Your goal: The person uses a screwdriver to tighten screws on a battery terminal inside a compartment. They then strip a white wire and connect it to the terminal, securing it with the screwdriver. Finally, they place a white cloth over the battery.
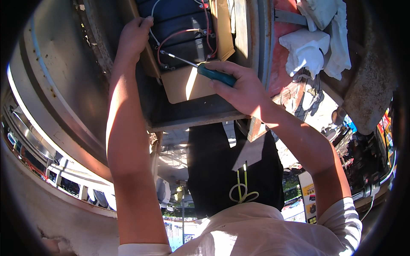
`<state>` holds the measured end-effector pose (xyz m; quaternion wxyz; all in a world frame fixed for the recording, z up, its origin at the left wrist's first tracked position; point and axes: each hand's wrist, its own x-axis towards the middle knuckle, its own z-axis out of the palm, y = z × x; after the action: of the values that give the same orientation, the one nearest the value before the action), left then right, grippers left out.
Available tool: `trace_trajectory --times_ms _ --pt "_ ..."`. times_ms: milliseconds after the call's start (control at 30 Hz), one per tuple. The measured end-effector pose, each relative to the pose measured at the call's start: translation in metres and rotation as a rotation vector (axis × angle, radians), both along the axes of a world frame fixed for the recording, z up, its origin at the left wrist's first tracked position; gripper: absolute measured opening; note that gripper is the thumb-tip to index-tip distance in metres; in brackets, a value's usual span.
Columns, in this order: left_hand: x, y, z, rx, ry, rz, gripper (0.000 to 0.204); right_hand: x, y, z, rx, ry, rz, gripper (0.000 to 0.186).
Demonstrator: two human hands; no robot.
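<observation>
My right hand (239, 87) grips a screwdriver with a green handle (215, 76); its metal shaft points up-left to a terminal at the near-left end of the dark batteries (177, 40). These sit in an open cardboard lining (188, 85) inside a metal housing, linked by red wires (207, 21) and white wires (153, 36). My left hand (136, 36) is closed at the housing's upper left, fingertips beside a white wire; what they hold is unclear.
A curved metal panel (68, 64) fills the left side. Broken white foam pieces (305, 47) lie on a red surface at upper right, beside a rusty, stained piece (363, 98). The housing's front edge (192, 121) crosses above my dark-trousered legs.
</observation>
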<state>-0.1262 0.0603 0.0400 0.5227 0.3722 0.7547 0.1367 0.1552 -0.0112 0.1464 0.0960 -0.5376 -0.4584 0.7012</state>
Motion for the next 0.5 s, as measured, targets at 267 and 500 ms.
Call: trace_trajectory --times_ms 267,500 --pt "-0.002 -0.002 -0.008 0.157 0.112 -0.095 0.037 -0.018 0.008 -0.002 -0.031 -0.035 -0.015 0.036" --pt "-0.002 -0.001 -0.007 0.117 0.135 -0.095 0.041 -0.022 0.011 -0.006 0.004 -0.048 0.019 0.037"
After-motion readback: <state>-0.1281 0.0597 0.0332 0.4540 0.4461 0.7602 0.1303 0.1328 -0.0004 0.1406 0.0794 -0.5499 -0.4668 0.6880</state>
